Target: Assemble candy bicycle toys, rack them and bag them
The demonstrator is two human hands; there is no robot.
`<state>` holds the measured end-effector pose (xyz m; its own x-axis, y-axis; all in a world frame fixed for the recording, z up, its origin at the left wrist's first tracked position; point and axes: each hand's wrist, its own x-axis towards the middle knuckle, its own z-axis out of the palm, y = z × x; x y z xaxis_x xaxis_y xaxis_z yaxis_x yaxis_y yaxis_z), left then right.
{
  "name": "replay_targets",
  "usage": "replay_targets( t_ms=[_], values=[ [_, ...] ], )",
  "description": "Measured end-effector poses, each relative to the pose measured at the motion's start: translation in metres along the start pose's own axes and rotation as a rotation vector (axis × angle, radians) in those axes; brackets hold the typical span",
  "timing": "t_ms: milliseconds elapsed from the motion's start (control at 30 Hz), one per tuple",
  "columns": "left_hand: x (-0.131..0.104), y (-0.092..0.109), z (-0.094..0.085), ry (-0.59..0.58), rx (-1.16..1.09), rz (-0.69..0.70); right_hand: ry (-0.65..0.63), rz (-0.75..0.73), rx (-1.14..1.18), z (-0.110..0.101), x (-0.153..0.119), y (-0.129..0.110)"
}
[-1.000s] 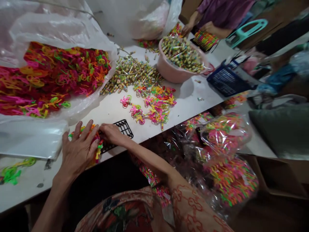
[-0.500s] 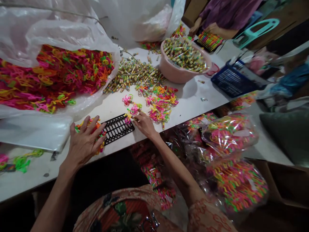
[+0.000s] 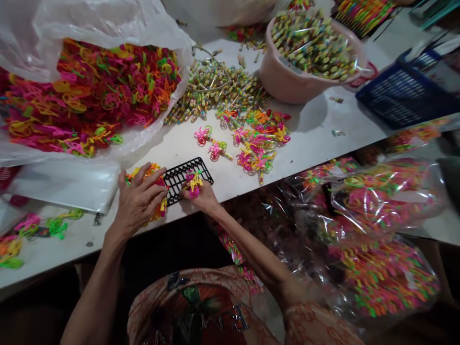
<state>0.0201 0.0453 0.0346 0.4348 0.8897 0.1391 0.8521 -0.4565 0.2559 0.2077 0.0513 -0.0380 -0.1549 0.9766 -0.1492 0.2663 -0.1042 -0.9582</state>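
A black slotted plastic rack [image 3: 176, 175] lies at the table's front edge, its left part covered by a packed row of colourful plastic toys [image 3: 160, 211]. Over that row rests my left hand [image 3: 140, 203], fingers stretched out and touching the toys. My right hand [image 3: 205, 197] pinches a small yellow and pink plastic toy [image 3: 195, 183] above the bare right part of the rack. The fingertips of this hand are partly hidden by the toy. Two toys with thin patterned tubes [image 3: 218, 150] lie just beyond the rack.
Behind are an open bag of loose plastic pieces [image 3: 108, 96], a heap of patterned tubes [image 3: 212, 91], a pink basin [image 3: 298, 84] of tubes and a toy pile [image 3: 258, 143]. A blue basket [image 3: 402, 96] stands right. Clear plastic bags [image 3: 68, 182] lie left; packed bags [image 3: 391, 191] sit right, below the edge.
My right hand has moved the toy from the rack's right end to over its middle. My left hand stays on the row. The view has shifted, so the co-worker is out of sight.
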Motion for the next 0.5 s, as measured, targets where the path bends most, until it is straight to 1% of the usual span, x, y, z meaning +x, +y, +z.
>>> replay_targets(
  t_ms=[100, 200, 267, 367, 433, 500],
  values=[
    [0.000, 0.001, -0.001, -0.007, -0.017, -0.018, -0.105, -0.098, -0.010, 0.011, 0.002, -0.006],
    [-0.002, 0.001, 0.001, -0.006, -0.030, -0.010, -0.191, -0.198, -0.220, 0.012, 0.003, -0.010],
    [-0.003, 0.003, 0.002, 0.002, -0.031, -0.021, -0.236, -0.200, -0.395, 0.013, 0.001, -0.014],
    [-0.002, 0.008, 0.003, 0.011, -0.012, -0.050, -0.302, -0.183, -0.624, 0.020, -0.006, -0.021],
    [0.000, 0.011, 0.003, -0.025, 0.011, -0.044, -0.310, -0.176, -0.715, 0.023, -0.009, -0.026],
    [0.000, 0.010, 0.003, -0.068, 0.024, -0.033, -0.360, -0.181, -0.724, 0.015, -0.005, -0.031]
  ],
)
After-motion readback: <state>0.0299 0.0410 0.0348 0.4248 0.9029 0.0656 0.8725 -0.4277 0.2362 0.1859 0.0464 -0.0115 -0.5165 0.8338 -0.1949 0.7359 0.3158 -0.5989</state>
